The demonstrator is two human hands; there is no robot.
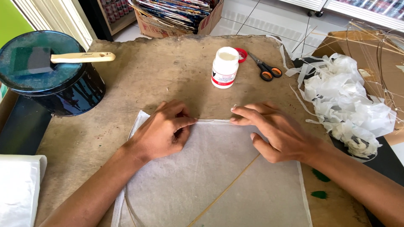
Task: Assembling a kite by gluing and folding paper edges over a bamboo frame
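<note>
Both hands press along the top edge of a thin white paper sheet [219,176] lying flat on a worn brown desk [160,71]. The left hand [162,128] is loosely curled, its thumb and forefinger pinching the folded upper hem of the sheet. The right hand [273,130] lies flatter, fingers stretched out with their tips on the same hem, thumb tucked underneath; it grips nothing that can be made out. The 2 hands sit near each other, a short stretch of hem showing between them.

The sheet fills the lower middle of the view and runs off the bottom edge, so its full shape is cut off. A slim bamboo stick [227,189] crosses it diagonally, and its upper end is hidden under the right hand.

Bare desk lies open beyond the hands, up to a white glue bottle [224,67] with its red cap [241,54] just beside it. Orange-handled scissors [265,69] rest to the right of the cap. At the far left, a dark round tin [54,80] stands on the desk corner with a foam brush [63,59] laid across its lid. At the right edge, a heap of crumpled white paper scraps [349,101] crowds the desk, partly spilling past its rim. A thin stick frame [378,54] behind the heap is hard to make out. A cardboard box of papers [176,17] sits on the tiled floor beyond the desk.
</note>
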